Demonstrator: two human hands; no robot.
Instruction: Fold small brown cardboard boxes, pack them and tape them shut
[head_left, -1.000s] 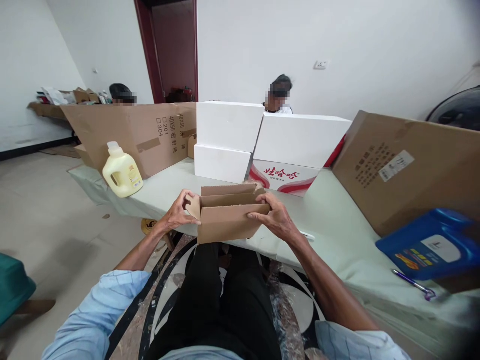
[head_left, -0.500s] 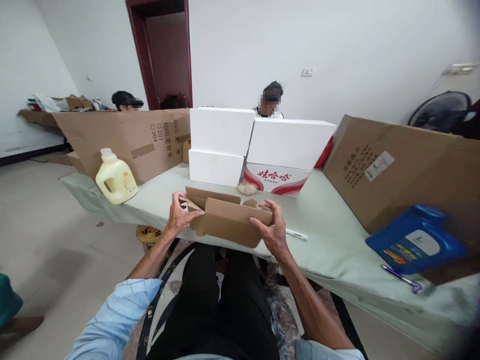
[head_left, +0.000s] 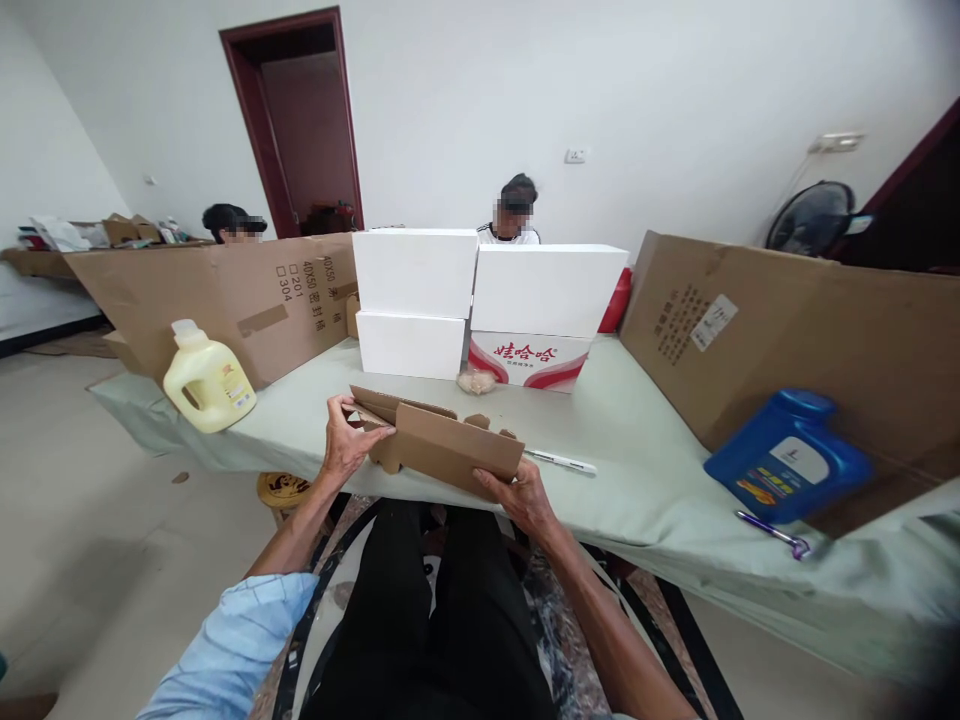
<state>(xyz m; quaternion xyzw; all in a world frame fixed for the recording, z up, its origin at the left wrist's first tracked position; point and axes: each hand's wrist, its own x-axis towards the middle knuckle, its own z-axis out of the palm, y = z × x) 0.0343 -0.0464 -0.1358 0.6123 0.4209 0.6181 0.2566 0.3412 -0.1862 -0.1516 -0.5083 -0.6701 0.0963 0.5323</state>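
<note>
A small brown cardboard box [head_left: 450,445], with its flaps standing loose, is held over the table's near edge. My left hand [head_left: 349,440] pinches its left end, the thumb on the near side and fingers behind. At the lower right corner, my right hand [head_left: 521,490] grips the box, its thumb lying along the near panel; some of its fingers are hidden. Just right of the box lies a white pen [head_left: 562,462]. Behind it, a small clear-wrapped bundle [head_left: 478,382] rests by the stacked white boxes [head_left: 416,275].
A yellow detergent jug [head_left: 210,378] stands left, before a large carton [head_left: 150,290]. On the right are a blue bottle [head_left: 787,460], a purple pen [head_left: 772,533] and another large carton [head_left: 787,330]. Two people sit beyond the boxes. A stool [head_left: 281,488] stands under the table's left side.
My right hand has slid from the box's upper right end down to its lower right corner. The box's right side has tilted lower. The whole view has shifted a little to the right.
</note>
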